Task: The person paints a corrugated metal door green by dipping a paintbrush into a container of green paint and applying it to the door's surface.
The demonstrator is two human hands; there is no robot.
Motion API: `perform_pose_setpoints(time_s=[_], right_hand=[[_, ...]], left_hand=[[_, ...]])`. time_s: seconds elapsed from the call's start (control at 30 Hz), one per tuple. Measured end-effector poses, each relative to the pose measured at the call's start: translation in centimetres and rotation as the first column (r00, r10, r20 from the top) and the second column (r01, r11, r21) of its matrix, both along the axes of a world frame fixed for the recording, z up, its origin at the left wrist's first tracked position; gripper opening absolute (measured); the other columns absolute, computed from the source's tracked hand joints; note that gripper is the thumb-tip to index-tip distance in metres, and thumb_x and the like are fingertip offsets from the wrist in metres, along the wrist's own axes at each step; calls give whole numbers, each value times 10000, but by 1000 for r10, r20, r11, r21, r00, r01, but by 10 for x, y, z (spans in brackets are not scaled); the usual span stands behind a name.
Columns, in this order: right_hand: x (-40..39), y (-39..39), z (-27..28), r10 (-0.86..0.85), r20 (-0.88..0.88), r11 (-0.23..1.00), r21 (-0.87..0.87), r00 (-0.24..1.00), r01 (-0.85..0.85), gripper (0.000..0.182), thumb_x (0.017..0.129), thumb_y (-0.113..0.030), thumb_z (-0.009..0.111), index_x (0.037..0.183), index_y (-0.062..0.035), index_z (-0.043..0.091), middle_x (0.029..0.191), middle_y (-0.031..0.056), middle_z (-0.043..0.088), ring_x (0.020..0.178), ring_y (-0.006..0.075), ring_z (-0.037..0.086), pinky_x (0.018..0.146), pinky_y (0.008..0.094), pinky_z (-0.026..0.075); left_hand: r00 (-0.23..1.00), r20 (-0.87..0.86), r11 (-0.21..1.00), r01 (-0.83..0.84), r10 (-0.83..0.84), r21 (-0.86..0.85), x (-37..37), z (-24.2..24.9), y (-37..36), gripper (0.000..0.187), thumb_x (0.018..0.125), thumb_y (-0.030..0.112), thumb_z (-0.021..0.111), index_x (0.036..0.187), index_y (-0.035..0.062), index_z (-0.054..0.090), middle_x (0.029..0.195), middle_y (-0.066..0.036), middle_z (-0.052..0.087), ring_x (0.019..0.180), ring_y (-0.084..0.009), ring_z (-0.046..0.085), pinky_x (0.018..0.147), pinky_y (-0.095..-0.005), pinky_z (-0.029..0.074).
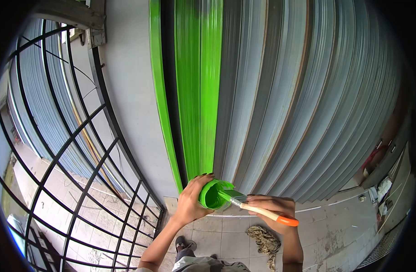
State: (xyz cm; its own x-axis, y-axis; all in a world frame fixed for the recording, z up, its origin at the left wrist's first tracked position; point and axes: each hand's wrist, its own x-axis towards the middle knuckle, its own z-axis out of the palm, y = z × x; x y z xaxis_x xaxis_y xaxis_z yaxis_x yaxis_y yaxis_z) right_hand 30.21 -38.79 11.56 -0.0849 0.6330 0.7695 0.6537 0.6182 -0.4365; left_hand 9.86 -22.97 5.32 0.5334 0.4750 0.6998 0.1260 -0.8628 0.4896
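Observation:
My left hand is wrapped round a small tub of green paint, tilted so that its open mouth faces me. Between the fingers of my right hand is a paintbrush with a pale wooden handle and an orange end. Its green-coated bristles reach to the tub's rim. Behind both hands rises a grey ribbed metal shutter. Its leftmost folds carry wet-looking green paint, and a green strip runs along the edge beside the wall.
A black metal grille stands at the left, next to a pale wall. On the tiled floor lies a crumpled, patterned rag. My sandalled foot shows below. Assorted items sit at the far right.

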Motion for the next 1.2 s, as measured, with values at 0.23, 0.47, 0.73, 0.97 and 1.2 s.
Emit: perform_pose_setpoints(time_s=[0.23,0.47,0.73,0.97,1.2], right_hand=[[1,-6,14,99,253,976,-212,962,-45,376,818,-80,725,1182,-146,662,1106,21,705,835,198,719,695,312,603],[0,11,5,196,299,929,-361,934,-79,317,824,-107,725,1133,-138,662,1039,38,719,815,219,718,691,316,595],[-10,21,-10,229,319,920,-381,920,-97,209,850,-130,702,1057,-125,674,920,33,733,769,232,715,657,323,582],[-8,31,-23,263,275,929,-330,925,-166,219,847,-139,704,1064,-135,677,889,46,728,741,241,707,632,331,570],[-1,36,-35,252,269,911,-391,930,-133,235,840,-113,699,1066,-174,711,887,58,727,730,253,702,627,329,563]], left_hand=[[995,-92,993,44,-34,109,0,4,-9,825,545,130,874,1281,46,511,1294,-132,587,1220,-349,541,1043,-436,445],[973,-219,978,109,-68,178,1,7,-14,769,573,148,858,1259,31,531,1255,-142,601,1196,-329,561,1025,-429,462],[947,-299,963,186,-122,196,0,9,-12,711,604,187,844,1231,34,546,1208,-133,628,1130,-310,604,1004,-414,479],[942,-320,957,181,-102,227,1,12,-11,614,663,204,816,1196,33,563,1179,-123,645,1120,-304,613,972,-405,494],[937,-331,962,183,-109,201,2,7,-12,598,674,222,812,1183,23,568,1163,-122,651,1106,-307,620,967,-403,496]])
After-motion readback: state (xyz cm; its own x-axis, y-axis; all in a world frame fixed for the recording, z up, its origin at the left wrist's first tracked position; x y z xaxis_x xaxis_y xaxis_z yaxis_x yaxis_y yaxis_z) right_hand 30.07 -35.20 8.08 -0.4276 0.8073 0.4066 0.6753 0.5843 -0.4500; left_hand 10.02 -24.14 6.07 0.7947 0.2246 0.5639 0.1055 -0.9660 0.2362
